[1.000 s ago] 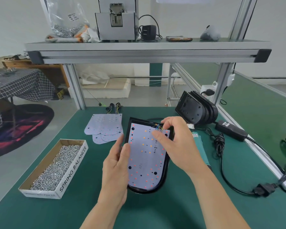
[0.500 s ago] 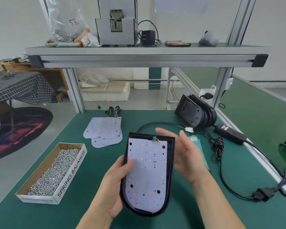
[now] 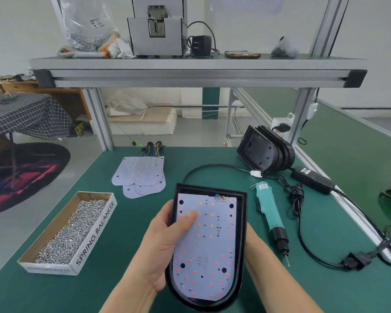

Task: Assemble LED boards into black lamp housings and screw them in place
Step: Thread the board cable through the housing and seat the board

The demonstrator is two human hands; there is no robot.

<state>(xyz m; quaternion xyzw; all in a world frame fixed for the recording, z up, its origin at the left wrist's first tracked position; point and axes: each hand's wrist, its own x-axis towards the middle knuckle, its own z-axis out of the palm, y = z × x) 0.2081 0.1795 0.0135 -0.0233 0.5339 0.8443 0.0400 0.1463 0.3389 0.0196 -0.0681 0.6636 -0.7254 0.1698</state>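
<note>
Thumb of the left hand (image 3: 165, 242) pressed the LED board (image 3: 207, 242) into the black housing (image 3: 242, 222), fingers wrapped beneath; right hand's grip stayed hidden underneath.

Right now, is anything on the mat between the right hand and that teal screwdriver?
Nothing visible. The right hand is hidden behind the housing, only its forearm showing. The screwdriver lies just right of the housing on bare green mat; the black cable runs on its far side.
</note>
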